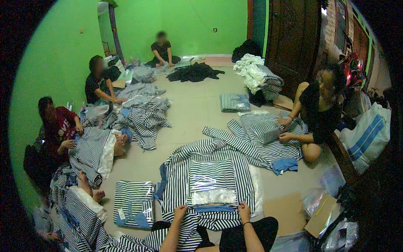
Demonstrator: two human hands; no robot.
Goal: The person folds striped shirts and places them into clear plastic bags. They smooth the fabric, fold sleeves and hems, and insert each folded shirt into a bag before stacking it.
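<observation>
A black-and-white striped shirt [174, 172] lies spread on the floor before me, with its sleeves stretched out. On its middle rests a shiny rectangle, seemingly transparent plastic [212, 174], with stripes showing through it and white lacy fabric [214, 197] along its near edge. My left hand [180, 212] is closed on the striped cloth at the near left corner of this rectangle. Level with it on the other side, my right hand [244, 212] pinches the cloth near the right corner. Between the two hands runs a blue fabric band [216, 208].
Folded striped shirts [133, 203] lie left of my work; another folded stack [234, 102] sits farther off. A co-worker [321, 105] handles striped garments at the right. Other people sit along the left wall among striped piles [142, 111]. Cardboard [323, 216] and plastic bags lie at the lower right.
</observation>
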